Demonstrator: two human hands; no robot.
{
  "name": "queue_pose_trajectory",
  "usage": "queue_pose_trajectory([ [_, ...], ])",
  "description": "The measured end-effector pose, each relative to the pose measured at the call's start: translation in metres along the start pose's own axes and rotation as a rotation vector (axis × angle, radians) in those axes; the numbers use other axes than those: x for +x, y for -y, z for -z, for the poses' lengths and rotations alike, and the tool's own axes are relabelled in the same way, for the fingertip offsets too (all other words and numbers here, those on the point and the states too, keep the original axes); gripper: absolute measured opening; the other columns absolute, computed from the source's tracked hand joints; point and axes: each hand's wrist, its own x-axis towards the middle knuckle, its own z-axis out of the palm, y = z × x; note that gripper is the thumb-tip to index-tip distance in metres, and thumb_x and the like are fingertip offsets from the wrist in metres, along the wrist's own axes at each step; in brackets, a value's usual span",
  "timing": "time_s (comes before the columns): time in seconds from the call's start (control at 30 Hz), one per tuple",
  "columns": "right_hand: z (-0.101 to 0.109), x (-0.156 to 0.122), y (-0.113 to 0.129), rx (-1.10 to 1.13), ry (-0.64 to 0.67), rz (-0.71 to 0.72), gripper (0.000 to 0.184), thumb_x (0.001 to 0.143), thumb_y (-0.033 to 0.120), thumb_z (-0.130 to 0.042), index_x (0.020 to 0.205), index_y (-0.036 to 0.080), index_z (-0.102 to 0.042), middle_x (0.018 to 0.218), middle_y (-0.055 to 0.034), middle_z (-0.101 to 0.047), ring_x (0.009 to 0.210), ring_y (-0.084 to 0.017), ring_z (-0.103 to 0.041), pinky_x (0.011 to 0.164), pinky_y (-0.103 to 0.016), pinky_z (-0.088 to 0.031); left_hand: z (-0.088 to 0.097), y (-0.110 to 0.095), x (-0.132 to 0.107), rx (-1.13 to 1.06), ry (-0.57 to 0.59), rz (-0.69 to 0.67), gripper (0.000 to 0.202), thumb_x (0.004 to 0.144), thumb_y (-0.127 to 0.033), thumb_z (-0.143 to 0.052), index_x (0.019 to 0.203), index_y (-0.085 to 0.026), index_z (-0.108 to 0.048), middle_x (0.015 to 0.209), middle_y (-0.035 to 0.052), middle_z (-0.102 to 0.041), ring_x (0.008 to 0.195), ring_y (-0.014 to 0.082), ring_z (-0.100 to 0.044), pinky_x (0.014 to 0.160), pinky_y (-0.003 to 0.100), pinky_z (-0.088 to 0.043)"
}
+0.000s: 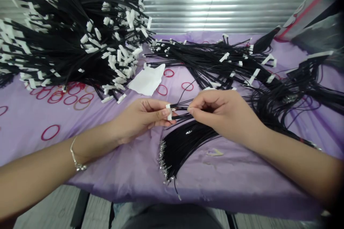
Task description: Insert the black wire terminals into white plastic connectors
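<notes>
My left hand [142, 118] pinches a small white tag [169, 111] at the end of a few black cords [180, 108]. My right hand [220, 112] pinches the same cords just to the right of the tag, fingers closed. Below both hands lies a loose bundle of black cords with metal clasps [177, 150] on the purple cloth [120, 164]. The clasp ends point toward the table's near edge.
A big heap of tagged black cords [67, 35] fills the back left. A second spread of tagged cords [215, 61] lies at the back middle, more cords [301, 89] at right. Red rubber bands [49, 132] and a white paper scrap [147, 80] lie on the cloth.
</notes>
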Motion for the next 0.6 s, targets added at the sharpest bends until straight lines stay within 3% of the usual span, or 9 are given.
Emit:
queue_pose_trajectory([
  [0.37, -0.0017, 0.0008, -0.0015, 0.070, 0.011, -0.081, 0.010, 0.070, 0.016, -0.059, 0.062, 0.015, -0.064, 0.059, 0.0010, -0.061, 0.051, -0.008, -0.050, 0.046, -0.020, -0.038, 0.0025, 0.0014, 0.0025, 0.047, -0.072, 0.052, 0.008, 0.070, -0.020, -0.075, 0.069, -0.013, -0.072, 0.067, 0.0022, -0.067, 0.065, 0.0084, -0.062, 0.062, 0.014, -0.050],
  [0.6, -0.0020, 0.0003, -0.0006, 0.065, 0.017, -0.015, 0.011, 0.067, 0.010, -0.059, 0.059, 0.016, -0.062, 0.056, 0.0031, -0.058, 0.049, -0.007, -0.049, 0.045, -0.020, -0.037, 0.0051, 0.0036, 0.0013, 0.067, -0.050, 0.045, 0.004, 0.075, -0.019, -0.071, 0.075, -0.014, -0.072, 0.072, 0.0021, -0.069, 0.070, 0.0078, -0.064, 0.065, 0.012, -0.051],
])
